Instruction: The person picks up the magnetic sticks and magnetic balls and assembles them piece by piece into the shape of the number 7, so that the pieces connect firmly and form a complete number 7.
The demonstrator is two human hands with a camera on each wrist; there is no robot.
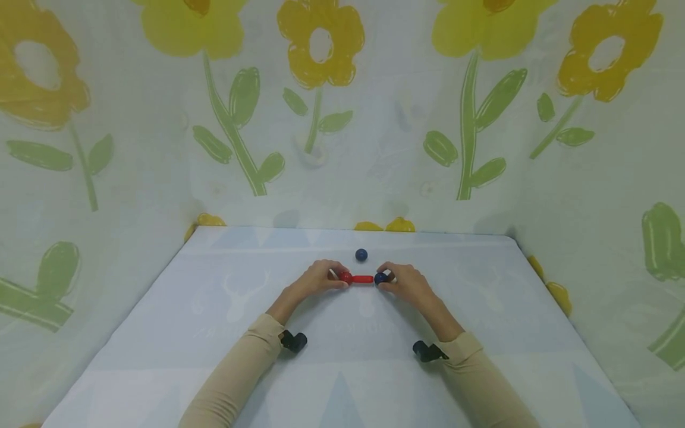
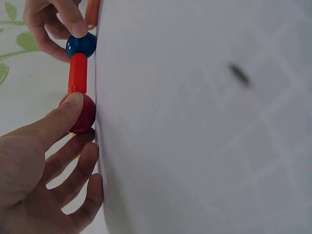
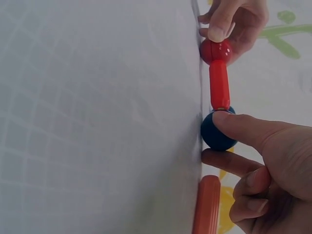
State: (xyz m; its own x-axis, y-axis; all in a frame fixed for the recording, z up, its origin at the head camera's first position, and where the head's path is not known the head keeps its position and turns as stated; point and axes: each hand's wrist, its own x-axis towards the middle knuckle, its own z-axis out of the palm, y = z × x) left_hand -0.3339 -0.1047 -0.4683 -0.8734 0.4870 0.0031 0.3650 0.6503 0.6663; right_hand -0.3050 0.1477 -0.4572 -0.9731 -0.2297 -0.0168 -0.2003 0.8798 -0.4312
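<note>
My left hand (image 1: 320,276) pinches a red ball (image 2: 84,114) between thumb and fingers. From that ball a short red rod (image 1: 363,279) runs across to a dark blue ball (image 3: 218,132), which my right hand (image 1: 409,284) pinches. In both wrist views the rod's ends meet the two balls, all in one line close over the table. An orange-red ridged stick (image 3: 207,204) lies beside the right hand's fingers; the head view does not show it, likely behind that hand. A second dark blue ball (image 1: 361,255) sits on the table just beyond the rod.
The white table (image 1: 342,333) carries pale printed figures and ends at a back edge a little past the loose ball. Flower-printed curtains (image 1: 374,148) enclose the back and both sides. Small black cameras (image 1: 294,342) are strapped at both wrists.
</note>
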